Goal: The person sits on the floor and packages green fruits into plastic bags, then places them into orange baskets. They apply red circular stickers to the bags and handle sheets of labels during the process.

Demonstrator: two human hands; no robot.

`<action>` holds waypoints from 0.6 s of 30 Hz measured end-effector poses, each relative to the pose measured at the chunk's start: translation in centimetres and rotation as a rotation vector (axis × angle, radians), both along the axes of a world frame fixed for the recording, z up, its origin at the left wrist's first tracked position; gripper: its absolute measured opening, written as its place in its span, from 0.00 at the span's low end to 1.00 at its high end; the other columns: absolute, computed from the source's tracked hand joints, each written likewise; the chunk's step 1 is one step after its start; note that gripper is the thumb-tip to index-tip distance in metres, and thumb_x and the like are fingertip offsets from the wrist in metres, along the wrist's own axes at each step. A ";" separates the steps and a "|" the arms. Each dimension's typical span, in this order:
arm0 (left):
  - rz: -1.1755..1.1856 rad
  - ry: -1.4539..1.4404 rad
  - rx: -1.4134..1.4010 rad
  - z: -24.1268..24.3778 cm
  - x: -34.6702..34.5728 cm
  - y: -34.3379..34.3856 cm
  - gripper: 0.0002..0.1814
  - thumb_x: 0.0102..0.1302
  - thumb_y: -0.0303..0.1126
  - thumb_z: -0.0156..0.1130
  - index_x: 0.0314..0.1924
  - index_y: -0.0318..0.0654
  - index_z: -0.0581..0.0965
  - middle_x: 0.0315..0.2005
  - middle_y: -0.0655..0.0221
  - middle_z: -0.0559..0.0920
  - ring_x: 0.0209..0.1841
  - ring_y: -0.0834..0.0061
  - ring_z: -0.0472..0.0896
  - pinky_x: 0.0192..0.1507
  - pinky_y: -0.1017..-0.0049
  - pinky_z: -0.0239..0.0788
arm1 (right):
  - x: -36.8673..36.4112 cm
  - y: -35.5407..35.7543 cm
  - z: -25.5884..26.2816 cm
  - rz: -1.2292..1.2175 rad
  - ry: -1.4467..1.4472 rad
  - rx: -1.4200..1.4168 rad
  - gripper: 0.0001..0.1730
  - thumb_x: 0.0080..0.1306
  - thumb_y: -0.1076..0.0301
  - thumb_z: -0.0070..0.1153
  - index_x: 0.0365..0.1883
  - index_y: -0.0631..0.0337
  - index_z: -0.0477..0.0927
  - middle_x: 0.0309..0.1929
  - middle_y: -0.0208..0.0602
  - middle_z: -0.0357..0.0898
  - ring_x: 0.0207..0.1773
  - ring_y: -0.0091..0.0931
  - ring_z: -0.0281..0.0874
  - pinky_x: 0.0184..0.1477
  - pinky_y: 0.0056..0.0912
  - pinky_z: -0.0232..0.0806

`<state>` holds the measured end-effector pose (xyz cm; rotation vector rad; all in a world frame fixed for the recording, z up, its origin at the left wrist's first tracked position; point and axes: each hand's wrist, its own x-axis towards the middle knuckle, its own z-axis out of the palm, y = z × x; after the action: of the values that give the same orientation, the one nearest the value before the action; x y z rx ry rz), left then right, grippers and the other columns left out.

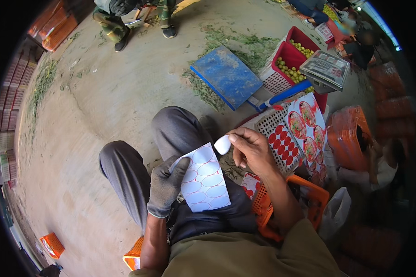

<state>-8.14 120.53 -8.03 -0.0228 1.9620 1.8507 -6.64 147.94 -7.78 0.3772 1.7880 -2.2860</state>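
My left hand [167,185], in a grey work glove, grips the left edge of a white sticker sheet [205,180] printed with red oval outlines, held above my lap. My bare right hand [251,149] pinches a small white sticker [223,144] between thumb and index finger, just beyond the sheet's upper right corner and apart from it. To the right of that hand, a sheet of red oval stickers [283,145] lies on a white plastic crate [267,125]. Beside it is a larger sheet with round, colourful pictures [306,126].
Ahead stands a blue platform scale [227,77] with its display unit [325,69]. Crates of green fruit [291,71] stand behind it. An orange basket [312,190] is near my right elbow. Other people sit at the upper right and right; a person in camouflage trousers [112,29] is ahead.
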 end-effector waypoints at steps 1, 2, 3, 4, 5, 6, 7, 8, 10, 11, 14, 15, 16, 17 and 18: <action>0.000 -0.004 -0.005 -0.3 0.0 0.1 0.14 0.82 0.39 0.66 0.46 0.33 0.88 0.30 0.81 0.84 0.34 0.89 0.77 0.37 0.80 0.71 | 0.1 0.3 -0.4 -0.025 0.009 -0.015 0.12 0.83 0.68 0.54 0.51 0.69 0.84 0.39 0.41 0.87 0.37 0.26 0.87 0.37 0.27 0.77; 0.002 -0.008 -0.009 -0.6 -0.1 0.2 0.15 0.81 0.39 0.66 0.46 0.33 0.88 0.31 0.81 0.85 0.34 0.89 0.77 0.37 0.80 0.72 | 0.1 0.6 -0.7 -0.050 0.018 -0.031 0.13 0.84 0.68 0.53 0.52 0.70 0.83 0.42 0.44 0.88 0.40 0.30 0.90 0.41 0.30 0.80; 0.009 -0.013 -0.022 -0.6 -0.1 0.3 0.15 0.81 0.39 0.66 0.47 0.33 0.88 0.31 0.80 0.85 0.34 0.89 0.77 0.37 0.80 0.72 | 0.2 0.7 -1.0 -0.055 0.041 -0.080 0.13 0.84 0.69 0.52 0.53 0.71 0.83 0.45 0.46 0.88 0.44 0.33 0.91 0.44 0.33 0.82; 0.007 0.003 -0.032 -0.6 -0.2 0.4 0.19 0.81 0.45 0.66 0.44 0.34 0.87 0.29 0.85 0.80 0.33 0.90 0.71 0.36 0.82 0.65 | 0.2 0.9 -1.3 -0.059 0.064 -0.130 0.13 0.83 0.70 0.52 0.54 0.71 0.82 0.48 0.48 0.88 0.48 0.36 0.91 0.48 0.36 0.83; 0.009 0.003 -0.024 -0.6 -0.2 0.5 0.19 0.81 0.45 0.66 0.43 0.34 0.87 0.29 0.85 0.80 0.33 0.90 0.71 0.36 0.82 0.65 | 0.2 1.0 -1.6 -0.063 0.087 -0.180 0.13 0.83 0.71 0.51 0.55 0.71 0.82 0.51 0.50 0.88 0.52 0.39 0.91 0.51 0.39 0.84; 0.007 0.005 -0.016 -0.6 -0.3 0.5 0.19 0.81 0.45 0.66 0.43 0.34 0.87 0.29 0.85 0.79 0.33 0.90 0.71 0.36 0.82 0.64 | 0.2 1.5 -2.0 -0.048 0.133 -0.209 0.14 0.82 0.72 0.51 0.57 0.73 0.81 0.54 0.52 0.87 0.57 0.43 0.90 0.57 0.44 0.83; 0.005 0.007 -0.008 -0.6 -0.4 0.5 0.19 0.81 0.45 0.66 0.42 0.34 0.87 0.29 0.85 0.79 0.33 0.90 0.71 0.36 0.81 0.64 | 0.1 1.8 -2.4 -0.060 0.150 -0.229 0.14 0.82 0.71 0.51 0.57 0.73 0.81 0.54 0.53 0.87 0.57 0.43 0.89 0.57 0.45 0.82; 0.009 -0.009 -0.006 -0.6 -0.4 0.4 0.17 0.81 0.43 0.66 0.43 0.34 0.87 0.29 0.83 0.80 0.33 0.90 0.72 0.36 0.81 0.66 | 0.0 2.1 -2.7 -0.073 0.168 -0.249 0.15 0.82 0.71 0.52 0.57 0.74 0.81 0.54 0.53 0.87 0.57 0.43 0.89 0.58 0.46 0.82; 0.012 -0.042 0.008 -0.7 -0.4 0.3 0.14 0.81 0.38 0.66 0.44 0.33 0.88 0.30 0.81 0.82 0.35 0.89 0.75 0.38 0.80 0.69 | -0.2 3.2 -3.5 -0.083 0.187 -0.269 0.16 0.82 0.69 0.52 0.57 0.75 0.81 0.55 0.53 0.86 0.58 0.43 0.89 0.59 0.47 0.82; 0.008 -0.033 -0.012 -0.8 -0.5 0.2 0.14 0.81 0.38 0.66 0.44 0.33 0.87 0.30 0.81 0.81 0.34 0.89 0.74 0.37 0.80 0.68 | -0.3 3.6 -4.3 -0.124 0.153 -0.231 0.16 0.82 0.68 0.52 0.56 0.74 0.81 0.54 0.52 0.86 0.58 0.41 0.89 0.58 0.46 0.82; 0.022 -0.039 -0.049 -1.1 -0.6 0.0 0.15 0.81 0.38 0.67 0.41 0.33 0.86 0.29 0.82 0.79 0.34 0.89 0.72 0.37 0.80 0.67 | -0.6 5.2 -6.4 -0.209 0.037 0.018 0.16 0.84 0.64 0.54 0.57 0.69 0.83 0.49 0.41 0.88 0.49 0.27 0.89 0.50 0.33 0.80; 0.029 -0.041 -0.048 -1.1 -0.6 0.1 0.15 0.81 0.38 0.67 0.41 0.33 0.86 0.29 0.82 0.79 0.34 0.89 0.73 0.37 0.79 0.67 | -0.6 6.5 -8.1 -0.210 0.057 0.185 0.16 0.84 0.63 0.55 0.57 0.68 0.83 0.47 0.38 0.88 0.46 0.24 0.87 0.47 0.30 0.78; 0.033 -0.044 -0.046 -1.2 -0.7 0.2 0.15 0.80 0.38 0.67 0.41 0.33 0.87 0.29 0.82 0.79 0.34 0.89 0.73 0.37 0.79 0.67 | -0.2 8.3 -10.4 -0.213 0.074 0.354 0.16 0.84 0.63 0.55 0.57 0.67 0.84 0.45 0.36 0.88 0.43 0.21 0.86 0.44 0.27 0.77; 0.042 -0.046 -0.048 -1.4 -0.6 0.3 0.15 0.80 0.38 0.67 0.41 0.32 0.87 0.29 0.82 0.80 0.34 0.89 0.73 0.37 0.79 0.67 | 0.0 9.5 -11.6 -0.209 0.092 0.519 0.16 0.84 0.62 0.56 0.57 0.66 0.84 0.43 0.33 0.88 0.39 0.18 0.84 0.41 0.24 0.75; 0.083 -0.042 -0.060 -1.5 -0.4 0.4 0.15 0.80 0.39 0.68 0.40 0.32 0.87 0.29 0.82 0.80 0.34 0.88 0.73 0.37 0.79 0.67 | 0.0 9.5 -10.8 -0.210 0.133 0.562 0.15 0.84 0.62 0.56 0.56 0.65 0.85 0.38 0.31 0.87 0.30 0.15 0.78 0.32 0.21 0.70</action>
<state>-8.53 120.89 -9.53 -0.1629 2.0149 1.8268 -6.61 157.40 -18.56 0.5323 2.5614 -1.9248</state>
